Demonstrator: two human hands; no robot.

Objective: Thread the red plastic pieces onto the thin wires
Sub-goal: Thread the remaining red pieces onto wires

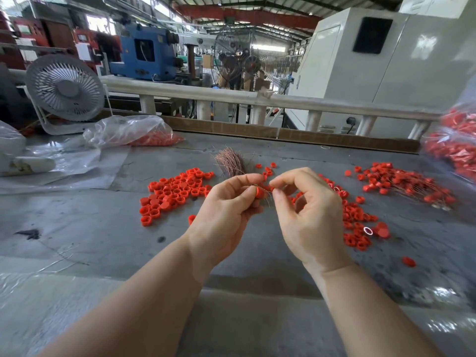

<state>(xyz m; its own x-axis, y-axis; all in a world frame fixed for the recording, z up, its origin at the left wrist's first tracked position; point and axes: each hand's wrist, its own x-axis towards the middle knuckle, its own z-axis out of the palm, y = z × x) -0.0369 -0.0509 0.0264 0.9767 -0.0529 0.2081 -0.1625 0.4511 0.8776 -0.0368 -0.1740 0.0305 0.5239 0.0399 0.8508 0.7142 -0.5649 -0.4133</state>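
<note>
My left hand (228, 207) holds a red plastic cap (259, 193) between thumb and fingers above the table. My right hand (306, 210) pinches a thin wire (269, 196) at the cap, thumb and forefinger together. A bundle of thin copper-coloured wires (230, 163) lies just behind my hands. Loose red caps form a pile (175, 193) to the left and another pile (356, 222) to the right. Caps with wires through them lie in a heap (404, 185) at the far right.
A grey table (103, 228) carries the work. A plastic bag of red caps (134, 134) lies at the back left, another bag (456, 148) at the right edge. A white fan (65, 91) stands back left. A small metal ring (368, 230) lies among the right caps.
</note>
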